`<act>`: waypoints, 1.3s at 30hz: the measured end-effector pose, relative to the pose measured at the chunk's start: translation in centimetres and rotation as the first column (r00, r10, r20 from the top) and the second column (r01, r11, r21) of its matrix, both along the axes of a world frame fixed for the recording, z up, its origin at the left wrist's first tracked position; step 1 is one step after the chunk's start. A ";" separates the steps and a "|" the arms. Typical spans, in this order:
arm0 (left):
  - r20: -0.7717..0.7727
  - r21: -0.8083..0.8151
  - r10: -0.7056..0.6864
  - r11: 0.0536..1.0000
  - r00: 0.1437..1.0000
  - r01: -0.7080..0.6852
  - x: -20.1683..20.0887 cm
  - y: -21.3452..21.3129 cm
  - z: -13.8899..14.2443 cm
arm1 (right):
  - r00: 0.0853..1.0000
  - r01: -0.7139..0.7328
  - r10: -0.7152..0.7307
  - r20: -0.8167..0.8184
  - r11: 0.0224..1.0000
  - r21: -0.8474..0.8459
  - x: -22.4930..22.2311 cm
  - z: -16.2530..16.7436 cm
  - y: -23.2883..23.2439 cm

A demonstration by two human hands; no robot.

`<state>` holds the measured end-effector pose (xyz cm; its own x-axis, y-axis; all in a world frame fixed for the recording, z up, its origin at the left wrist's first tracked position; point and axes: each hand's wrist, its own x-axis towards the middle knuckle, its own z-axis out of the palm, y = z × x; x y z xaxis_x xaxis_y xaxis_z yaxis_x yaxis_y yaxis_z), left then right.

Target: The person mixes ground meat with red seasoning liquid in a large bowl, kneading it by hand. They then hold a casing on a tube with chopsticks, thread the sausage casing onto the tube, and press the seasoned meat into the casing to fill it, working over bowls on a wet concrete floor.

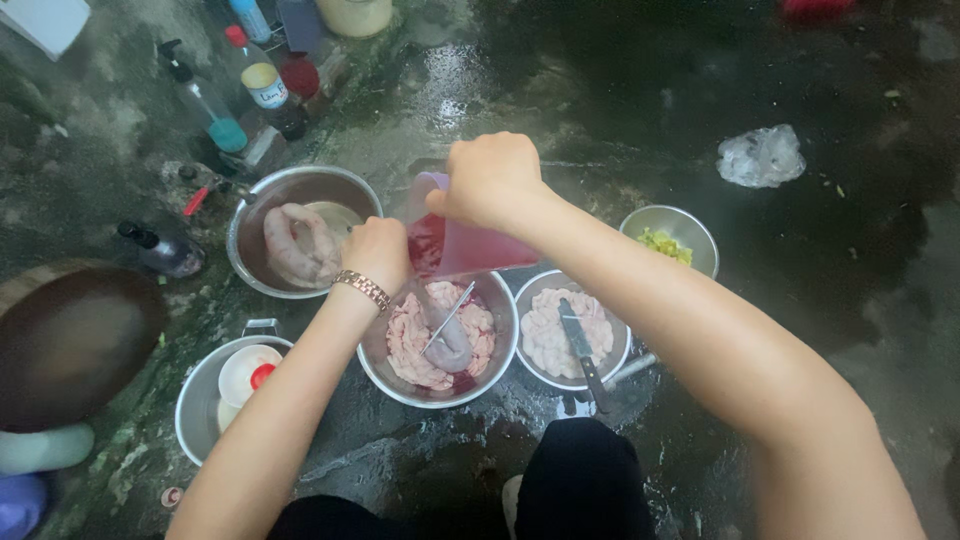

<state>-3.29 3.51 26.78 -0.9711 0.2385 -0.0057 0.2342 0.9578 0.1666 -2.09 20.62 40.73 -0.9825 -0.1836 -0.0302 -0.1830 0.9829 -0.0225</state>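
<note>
Pitcher point(462, 243), clear plastic with red liquid, sits at frame centre, just above the middle steel bowl point(500, 345). Your right hand point(490, 178) wraps its upper end, fingers curled tight, no gap showing. Your left hand point(378, 252) is closed against the pitcher's left side near the mouth, fingers bent in; a metal watch band point(362, 289) sits on that wrist. Pitcher is tipped, long axis running roughly left-right across the frame, base toward the right, mouth toward the left and down over the bowl. Whether liquid is leaving the mouth, can't tell.

Middle bowl holds pale pink raw meat point(415, 340) with red liquid pooled at the bottom and a metal utensil point(450, 315) leaning in it. Lower right of it, touching rims, a second bowl point(620, 350) of pale meat with a knife point(582, 350) laid across, blade up-frame, dark handle down. Upper right, a small bowl point(700, 235) with chopped greens point(665, 245). Upper left, a large bowl point(300, 185) with a coiled pale piece point(298, 245). Lower left, a pot point(195, 410) with a white lid and red knob point(250, 375). Bottles point(250, 80) cluster at upper left. Crumpled plastic bag point(762, 155) upper right on the wet concrete floor point(600, 90).
</note>
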 end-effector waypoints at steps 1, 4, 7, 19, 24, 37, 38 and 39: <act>0.002 0.006 -0.003 1.000 1.000 0.003 0.0 0.0 0.1 | 1.000 -0.001 0.001 -0.008 1.000 0.003 0.0 0.1 0.0; 0.000 0.017 -0.006 1.000 1.000 0.006 -0.4 -0.4 0.4 | 1.000 -0.009 0.009 -0.015 1.000 0.006 -0.3 0.7 -0.2; -0.015 0.017 -0.003 1.000 1.000 0.004 -0.6 -0.4 0.4 | 1.000 -0.019 0.019 -0.024 1.000 0.019 -0.4 1.2 -0.3; 0.003 0.012 0.013 1.000 1.000 -0.013 -0.9 0.0 0.2 | 1.000 -0.022 0.022 -0.001 0.999 0.037 -0.8 1.5 -0.4; -0.032 0.022 0.007 1.000 0.999 -0.006 -0.8 0.1 0.5 | 1.000 -0.011 0.011 -0.001 0.999 0.047 -1.0 1.6 -0.6; -0.022 0.024 0.007 1.000 1.000 -0.006 -1.0 0.1 0.3 | 0.999 -0.024 0.027 -0.039 0.997 0.068 -1.5 1.2 -0.8; -0.020 0.016 0.002 1.000 1.000 -0.001 -1.1 0.1 0.3 | 0.999 -0.022 0.025 -0.037 0.997 0.068 -1.6 1.1 -0.9; -0.017 0.008 -0.003 1.000 1.000 0.003 -1.0 0.1 0.2 | 0.999 -0.023 0.026 -0.039 0.997 0.070 -1.5 1.1 -0.9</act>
<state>-4.25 3.57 27.03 -0.9703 0.2416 0.0130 0.2403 0.9557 0.1703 -3.61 19.67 41.81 -0.9784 -0.2066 -0.0046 -0.2066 0.9770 0.0534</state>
